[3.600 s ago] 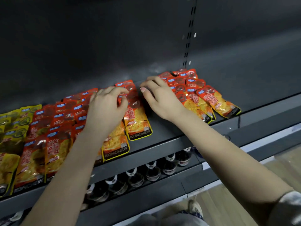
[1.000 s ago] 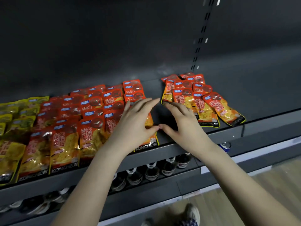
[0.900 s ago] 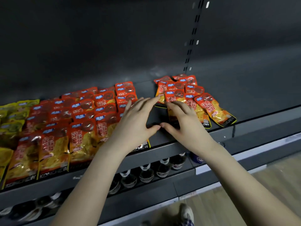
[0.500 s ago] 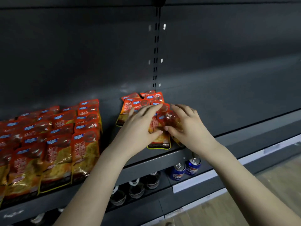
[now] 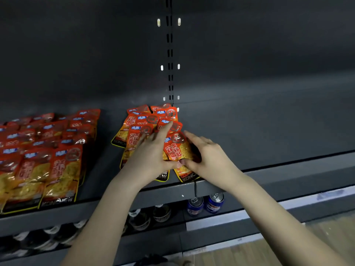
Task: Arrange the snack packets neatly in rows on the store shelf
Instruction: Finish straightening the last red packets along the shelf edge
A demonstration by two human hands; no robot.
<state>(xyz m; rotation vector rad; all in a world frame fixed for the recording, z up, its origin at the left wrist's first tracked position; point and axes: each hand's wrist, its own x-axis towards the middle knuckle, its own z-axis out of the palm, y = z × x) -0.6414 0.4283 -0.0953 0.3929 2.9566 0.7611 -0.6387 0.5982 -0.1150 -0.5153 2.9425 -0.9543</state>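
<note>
The dark grey shelf (image 5: 272,131) runs the whole width in front of me, with a slotted upright (image 5: 170,54) climbing the back panel behind it. To the right of that upright the shelf carries nothing that I can see.

On the left lies the tidy block of packets (image 5: 44,154): red and yellow snack packs lie overlapped in straight rows, front edges lined up along the shelf lip. That part of the job looks done.

A bare strip of shelf separates it from the loose cluster of packets (image 5: 142,121) in the middle. These lie fanned and crooked, some turned at an angle, tops pointing different ways. This is the work left, I would judge: the cluster has to be squared into rows like its neighbours, and perhaps closed up to them.

The person's two bare forearms reach in from below and meet over that cluster. The left hand (image 5: 151,156) lies on top of the pile with fingers fairly straight, a wide, flat grip that presses rather than holds. The right hand (image 5: 207,154) has its grip narrow, fingers curled round the right edge of the front packet (image 5: 178,150) and the thumb under its lower part. That packet sits tilted, atop the cluster near the shelf's front edge.

On the level below stand dark bottles (image 5: 149,215) and two blue cans (image 5: 205,205).
</note>
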